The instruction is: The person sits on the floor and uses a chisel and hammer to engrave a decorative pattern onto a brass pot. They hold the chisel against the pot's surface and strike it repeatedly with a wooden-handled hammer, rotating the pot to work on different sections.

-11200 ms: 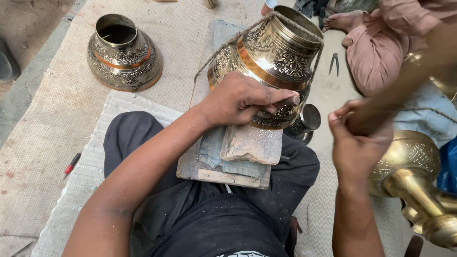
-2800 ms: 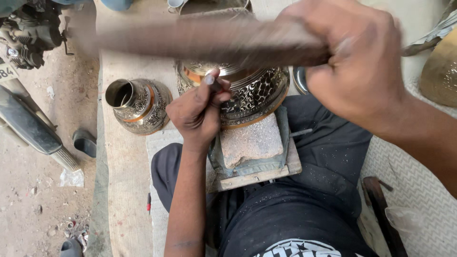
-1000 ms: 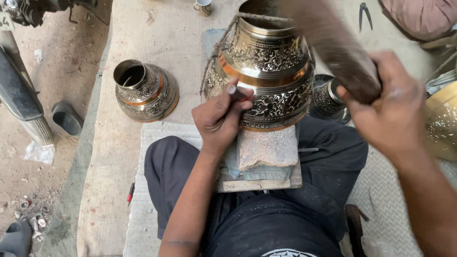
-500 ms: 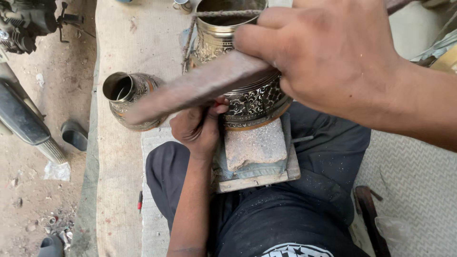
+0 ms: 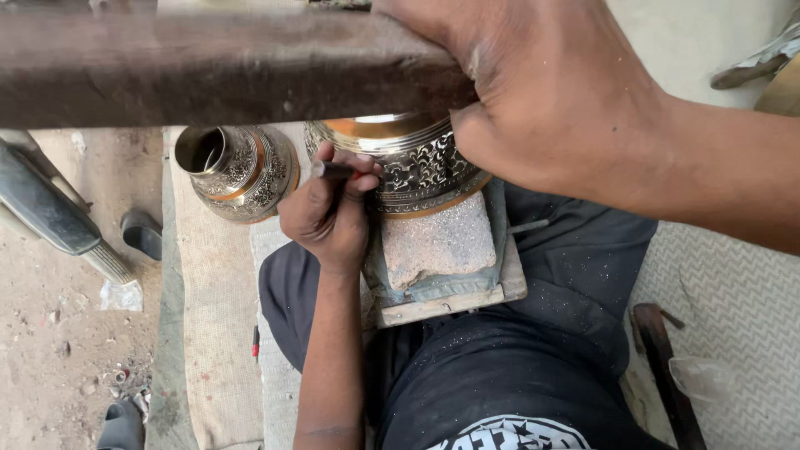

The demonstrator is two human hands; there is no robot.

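Note:
An engraved brass pot (image 5: 417, 158) rests on a rough stone block (image 5: 437, 242) and a wooden board (image 5: 454, 302) on my lap. My left hand (image 5: 329, 212) is shut on a thin chisel (image 5: 333, 171), its tip against the pot's patterned side. My right hand (image 5: 542, 92) is raised close to the camera, gripping a thick dark hammer handle (image 5: 208, 67) that stretches across the top of the view and hides the pot's upper part.
A second, smaller engraved brass pot (image 5: 237, 171) stands to the left on a cloth mat (image 5: 212, 333). Sandals (image 5: 142, 233) and a dark tool (image 5: 50, 208) lie on the dirt at left. A wooden-handled tool (image 5: 662, 358) lies on the woven mat at right.
My right hand with the hammer has swung up nearer the camera, the handle now level across the top. My left hand stays on the chisel at the pot.

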